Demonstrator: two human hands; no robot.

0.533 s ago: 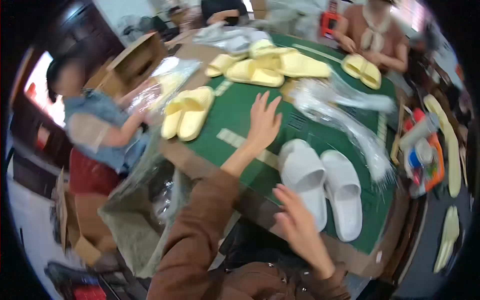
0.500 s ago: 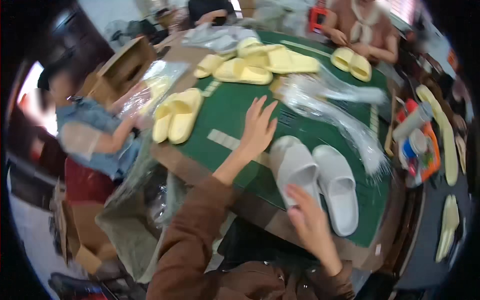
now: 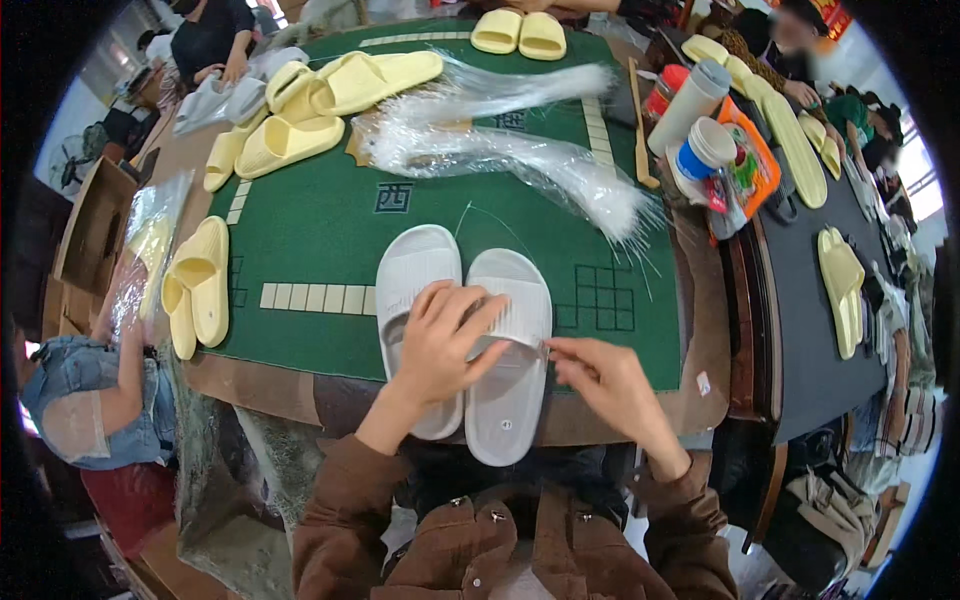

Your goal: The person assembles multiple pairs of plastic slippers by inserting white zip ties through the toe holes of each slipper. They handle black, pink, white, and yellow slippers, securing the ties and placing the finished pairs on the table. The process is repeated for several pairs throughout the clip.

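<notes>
A pair of light grey slippers lies side by side on the green mat, the left slipper touching the right slipper, toes pointing away from me. My left hand lies over the inner sides of both straps, its fingers curled and its thumb on the right strap. At the outer edge of the right slipper's strap, my right hand pinches with thumb and forefinger. What is in that pinch is too small to make out. A thin clear strand arches above the slippers' toes.
Bundles of clear plastic strands lie beyond the slippers. Yellow slippers sit at the far left, more yellow slippers at the far edge. A cup and a bottle stand right. A co-worker is at left.
My view has turned and the slippers now sit straight before me. My left hand has come down onto the straps; my right hand has moved to the right slipper's outer edge and pinched.
</notes>
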